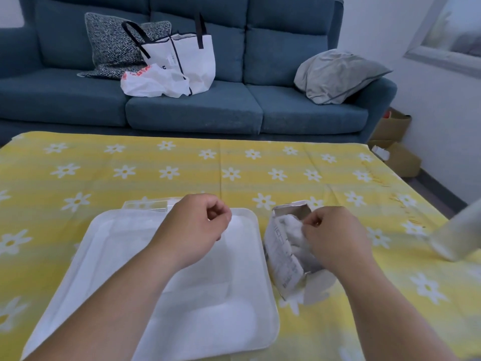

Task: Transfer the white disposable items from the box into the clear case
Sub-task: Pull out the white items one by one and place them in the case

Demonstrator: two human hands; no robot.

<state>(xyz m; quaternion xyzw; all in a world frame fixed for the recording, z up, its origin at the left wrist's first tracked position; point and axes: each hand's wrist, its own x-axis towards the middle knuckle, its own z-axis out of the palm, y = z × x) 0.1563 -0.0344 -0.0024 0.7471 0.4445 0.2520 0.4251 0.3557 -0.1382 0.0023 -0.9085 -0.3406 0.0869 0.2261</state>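
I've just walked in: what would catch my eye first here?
The bright yellow daisy tablecloth fills the view. On it, near the front, the right hand pinches white items in a torn box, beside a clear case under the left hand. A blue sofa stands behind.

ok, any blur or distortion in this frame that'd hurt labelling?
Head view: wide-angle bowing, worst at the table corners; cylinder at far right is smeared; light is soft and flat, no glare or hard shadows; items in the box and the case interior are low-contrast; box print unreadable.
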